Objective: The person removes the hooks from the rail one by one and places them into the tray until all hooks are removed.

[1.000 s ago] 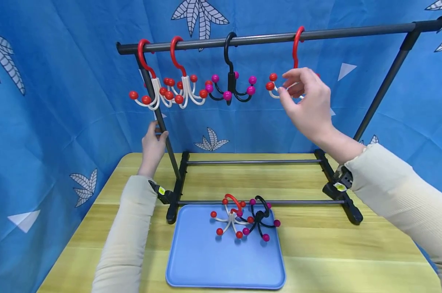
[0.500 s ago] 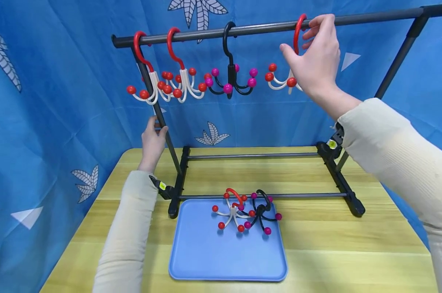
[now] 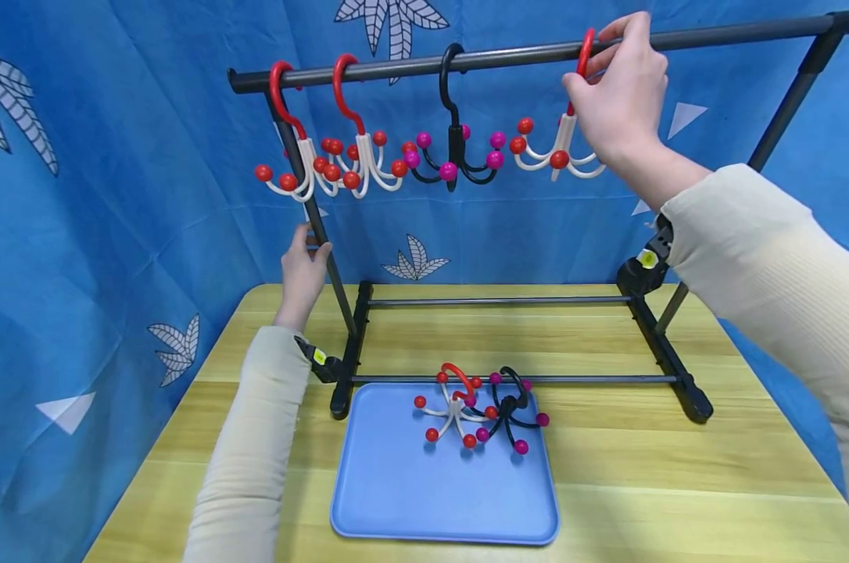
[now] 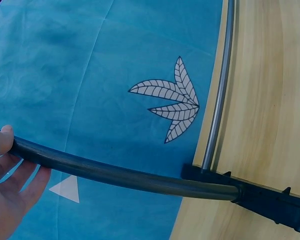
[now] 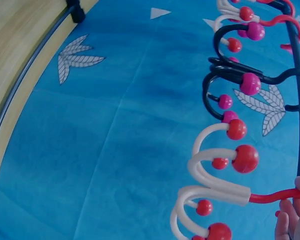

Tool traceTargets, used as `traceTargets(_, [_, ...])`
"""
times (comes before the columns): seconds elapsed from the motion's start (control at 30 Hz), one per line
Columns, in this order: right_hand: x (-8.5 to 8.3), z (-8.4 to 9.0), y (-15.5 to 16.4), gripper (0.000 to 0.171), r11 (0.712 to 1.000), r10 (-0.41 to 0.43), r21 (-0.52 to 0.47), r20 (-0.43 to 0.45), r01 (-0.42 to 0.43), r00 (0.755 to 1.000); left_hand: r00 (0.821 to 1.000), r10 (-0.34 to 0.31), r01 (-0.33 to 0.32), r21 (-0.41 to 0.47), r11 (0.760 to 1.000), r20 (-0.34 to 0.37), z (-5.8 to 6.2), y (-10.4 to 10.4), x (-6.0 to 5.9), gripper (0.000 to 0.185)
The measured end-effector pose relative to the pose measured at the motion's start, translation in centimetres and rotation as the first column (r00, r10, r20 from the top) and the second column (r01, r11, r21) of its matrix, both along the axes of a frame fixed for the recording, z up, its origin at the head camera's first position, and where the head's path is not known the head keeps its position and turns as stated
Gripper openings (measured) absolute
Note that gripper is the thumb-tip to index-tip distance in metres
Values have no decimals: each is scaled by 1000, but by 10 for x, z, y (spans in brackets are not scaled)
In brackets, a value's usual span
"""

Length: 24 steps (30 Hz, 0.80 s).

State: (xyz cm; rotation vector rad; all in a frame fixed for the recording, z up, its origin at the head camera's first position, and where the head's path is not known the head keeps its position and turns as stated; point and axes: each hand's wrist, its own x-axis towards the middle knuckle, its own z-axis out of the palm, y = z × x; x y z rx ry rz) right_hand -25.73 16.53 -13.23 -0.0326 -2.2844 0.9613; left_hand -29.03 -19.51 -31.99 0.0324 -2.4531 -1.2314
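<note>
My right hand (image 3: pixel 625 98) pinches the red hook of a white multi-arm hanger with red ball tips (image 3: pixel 564 137) where it hangs on the rack's top rail (image 3: pixel 516 56). In the right wrist view, fingertips (image 5: pixel 285 220) sit around that hook beside the rail. Low on the left side, my left hand (image 3: pixel 303 274) grips the rack's dark upright post (image 4: pixel 115 175), thumb on one side and fingers on the other. Further left on the rail hang a black hanger with magenta balls (image 3: pixel 456 148) and two more white hangers with red hooks, the nearer one (image 3: pixel 365 160) beside it.
Under the rail, a blue tray (image 3: pixel 424 500) lies on the wooden table (image 3: pixel 643 469). A white hanger (image 3: pixel 456 410) and a black hanger (image 3: pixel 507 407) rest together at its back right. The rack's black foot (image 3: pixel 671 360) stands right of the tray, with blue patterned cloth (image 3: pixel 150 156) behind.
My right hand has risen from beside the hanger's arms to its red hook, and its fingers have closed there. The left hand keeps its hold on the post. The head view has shifted slightly.
</note>
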Motion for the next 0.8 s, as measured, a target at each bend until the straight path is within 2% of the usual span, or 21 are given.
traceTargets(0.13, [1, 2, 1, 44, 999, 6, -48, 21, -5, 1000, 1000, 5, -5, -4, 1000, -3, 1, -1, 0, 34])
traceTargets(0.3, [4, 4, 2, 41, 998, 24, -64, -4, -24, 1000, 1000, 2, -2, -4, 1000, 2, 0, -1, -2, 35])
traceTargets(0.57, [9, 7, 1, 41, 993, 52, -98, -129, -65, 990, 1000, 2, -2, -4, 1000, -7, -3, -1, -4, 36])
traceTargets(0.8, [14, 13, -1, 42, 986, 73, -135, -193, -100, 979, 1000, -3, 3, -8, 1000, -5, -2, -1, -2, 36])
